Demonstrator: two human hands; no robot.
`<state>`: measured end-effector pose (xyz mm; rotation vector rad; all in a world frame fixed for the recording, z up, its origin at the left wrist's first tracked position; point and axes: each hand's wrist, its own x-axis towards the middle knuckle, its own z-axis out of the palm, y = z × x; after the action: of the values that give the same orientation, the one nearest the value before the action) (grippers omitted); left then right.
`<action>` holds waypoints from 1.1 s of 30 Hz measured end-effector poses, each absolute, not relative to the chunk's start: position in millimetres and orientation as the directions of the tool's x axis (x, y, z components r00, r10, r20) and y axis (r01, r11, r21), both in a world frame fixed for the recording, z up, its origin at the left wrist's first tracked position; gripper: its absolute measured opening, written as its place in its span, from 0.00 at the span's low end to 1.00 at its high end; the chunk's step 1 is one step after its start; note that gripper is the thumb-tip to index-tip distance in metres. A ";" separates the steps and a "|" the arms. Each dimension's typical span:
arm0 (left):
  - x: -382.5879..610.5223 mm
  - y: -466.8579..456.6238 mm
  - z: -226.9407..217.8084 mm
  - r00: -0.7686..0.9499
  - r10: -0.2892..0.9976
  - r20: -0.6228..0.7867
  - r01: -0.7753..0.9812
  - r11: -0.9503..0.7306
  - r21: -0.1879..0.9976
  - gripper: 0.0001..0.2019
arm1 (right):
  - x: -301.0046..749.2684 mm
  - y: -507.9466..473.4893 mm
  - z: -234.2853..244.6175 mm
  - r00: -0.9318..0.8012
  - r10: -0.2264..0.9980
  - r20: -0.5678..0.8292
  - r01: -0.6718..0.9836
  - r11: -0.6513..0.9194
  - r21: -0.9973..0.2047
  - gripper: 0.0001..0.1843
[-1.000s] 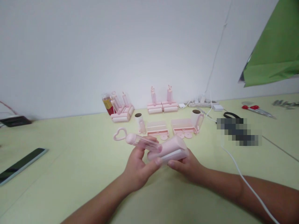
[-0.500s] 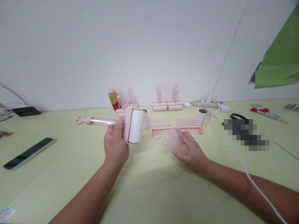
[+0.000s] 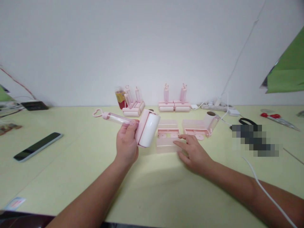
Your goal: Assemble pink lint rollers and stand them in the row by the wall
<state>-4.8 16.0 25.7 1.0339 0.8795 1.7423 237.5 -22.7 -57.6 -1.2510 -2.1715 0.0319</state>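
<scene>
Seeming light and stiff, the roller [image 3: 149, 130] wants holding by the handle [image 3: 118, 119]: left hand [image 3: 127, 143] closed there, right hand [image 3: 193, 152] half-open, grip unclear.

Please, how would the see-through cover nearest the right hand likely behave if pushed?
The see-through cover is probably light, as it looks thin. It seems fairly stiff: its edges look straight. Pushed, it would likely slide rather than roll, having a boxy shape.

Head-worn; faces forward and down across table [image 3: 47, 177] toward wall [image 3: 142, 47] at far side. Takes in left hand [image 3: 127, 144] and right hand [image 3: 196, 155] from close above.
</scene>
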 end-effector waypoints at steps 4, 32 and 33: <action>-3.0 14.9 21.9 -0.219 0.940 0.261 -0.320 -0.322 0.891 0.15 | 238.2 -22.6 -55.6 -0.331 0.834 0.441 0.822 0.484 -0.299 0.28; 27.2 -26.4 0.6 0.296 0.941 0.165 -0.230 -0.098 0.968 0.20 | 220.2 -59.8 -54.2 -0.300 0.881 0.365 -0.006 0.380 -0.925 0.29; 29.5 -30.1 -0.9 0.332 0.929 0.162 -0.202 -0.098 0.974 0.20 | 217.7 -61.3 -55.2 -0.314 0.898 0.309 -0.093 0.295 -0.951 0.26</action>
<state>29.5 -30.1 -0.9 1.3147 0.7495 1.1173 217.7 -61.3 -55.2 -0.7673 -1.5427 1.2186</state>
